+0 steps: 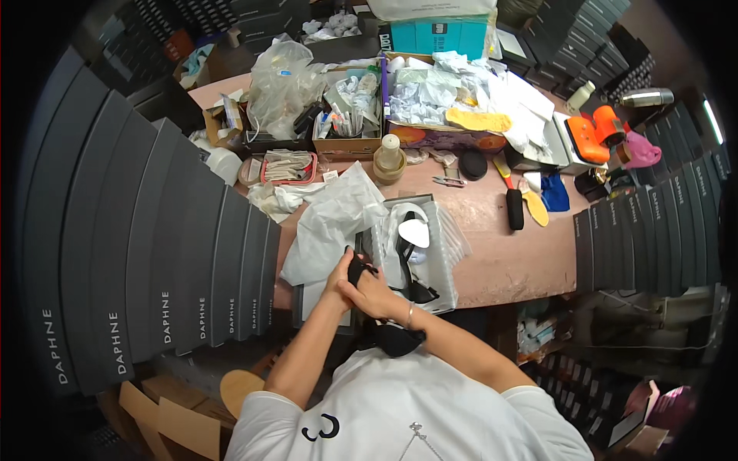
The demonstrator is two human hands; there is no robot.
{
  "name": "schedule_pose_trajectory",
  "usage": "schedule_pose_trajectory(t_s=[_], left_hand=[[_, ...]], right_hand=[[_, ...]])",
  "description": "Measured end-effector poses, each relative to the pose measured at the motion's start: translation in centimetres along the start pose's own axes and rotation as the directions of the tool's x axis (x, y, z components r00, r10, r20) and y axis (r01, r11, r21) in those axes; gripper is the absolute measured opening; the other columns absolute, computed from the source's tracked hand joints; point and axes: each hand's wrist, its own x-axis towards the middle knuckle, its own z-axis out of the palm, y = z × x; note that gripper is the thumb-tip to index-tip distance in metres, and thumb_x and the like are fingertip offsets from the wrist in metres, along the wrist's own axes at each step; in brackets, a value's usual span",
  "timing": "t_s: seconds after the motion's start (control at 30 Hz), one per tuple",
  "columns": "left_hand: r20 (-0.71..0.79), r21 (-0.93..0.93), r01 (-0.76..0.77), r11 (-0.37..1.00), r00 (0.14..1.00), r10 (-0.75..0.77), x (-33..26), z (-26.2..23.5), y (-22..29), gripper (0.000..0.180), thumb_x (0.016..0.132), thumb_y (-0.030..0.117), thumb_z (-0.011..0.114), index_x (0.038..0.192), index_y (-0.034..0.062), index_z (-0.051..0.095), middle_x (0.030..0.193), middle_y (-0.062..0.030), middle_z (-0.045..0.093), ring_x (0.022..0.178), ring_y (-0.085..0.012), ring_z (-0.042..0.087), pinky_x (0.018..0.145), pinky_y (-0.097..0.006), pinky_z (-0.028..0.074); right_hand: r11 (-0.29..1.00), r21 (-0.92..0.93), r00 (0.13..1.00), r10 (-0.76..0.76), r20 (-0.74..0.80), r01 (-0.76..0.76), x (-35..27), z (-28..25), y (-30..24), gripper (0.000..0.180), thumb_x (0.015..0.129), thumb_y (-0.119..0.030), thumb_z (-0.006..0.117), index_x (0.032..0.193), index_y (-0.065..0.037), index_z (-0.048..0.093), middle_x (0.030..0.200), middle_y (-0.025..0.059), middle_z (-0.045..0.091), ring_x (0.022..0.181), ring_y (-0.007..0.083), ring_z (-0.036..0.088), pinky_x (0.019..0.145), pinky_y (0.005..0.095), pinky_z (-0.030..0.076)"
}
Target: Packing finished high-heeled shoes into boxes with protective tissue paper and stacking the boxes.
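Note:
My left hand [339,278] and my right hand [372,296] are pressed together at the near edge of the pink table [507,265], both gripping a small black shoe part [357,268]. Just beyond them stands an open shoe box [440,265] with a black strappy shoe [406,257] and a pale insole inside, lined with clear plastic. White tissue paper [330,223] spills from the box's left side. Another black piece [397,338] lies near my chest, below my right wrist.
Tall stacks of dark grey shoe boxes [154,253] wall the left, more [653,230] stand at the right. Cardboard boxes of paper and bags [430,100], a tape roll [390,163], scissors [450,181], a black-handled tool [513,207] and yellow insoles [536,207] crowd the table.

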Motion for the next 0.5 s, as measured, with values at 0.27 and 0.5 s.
schedule_pose_trajectory(t_s=[0.27, 0.5], left_hand=[[0.153, 0.15, -0.129, 0.98, 0.982, 0.106, -2.0, 1.1, -0.2, 0.033, 0.091, 0.028, 0.057, 0.117, 0.0076, 0.054, 0.093, -0.0099, 0.064, 0.082, -0.0195, 0.062, 0.072, -0.031, 0.052], [0.232, 0.238, -0.104, 0.966, 0.971, 0.048, -1.5, 2.9, 1.9, 0.043, 0.089, 0.026, 0.057, 0.125, 0.0046, 0.047, 0.095, -0.0115, 0.062, 0.085, -0.0202, 0.062, 0.075, -0.034, 0.053]], right_hand=[[0.965, 0.193, 0.978, -0.193, 0.076, 0.176, -7.3, -2.2, -0.4, 0.078, 0.095, -0.051, 0.039, 0.135, 0.015, 0.026, 0.145, 0.0338, 0.019, 0.139, 0.0409, 0.021, 0.111, 0.0571, 0.015], [0.898, 0.291, 0.94, -0.341, -0.009, 0.329, -4.9, -4.4, 1.2, 0.05, 0.098, -0.04, 0.038, 0.112, 0.005, 0.055, 0.113, 0.0254, 0.054, 0.113, 0.0402, 0.046, 0.106, 0.0451, 0.029]])
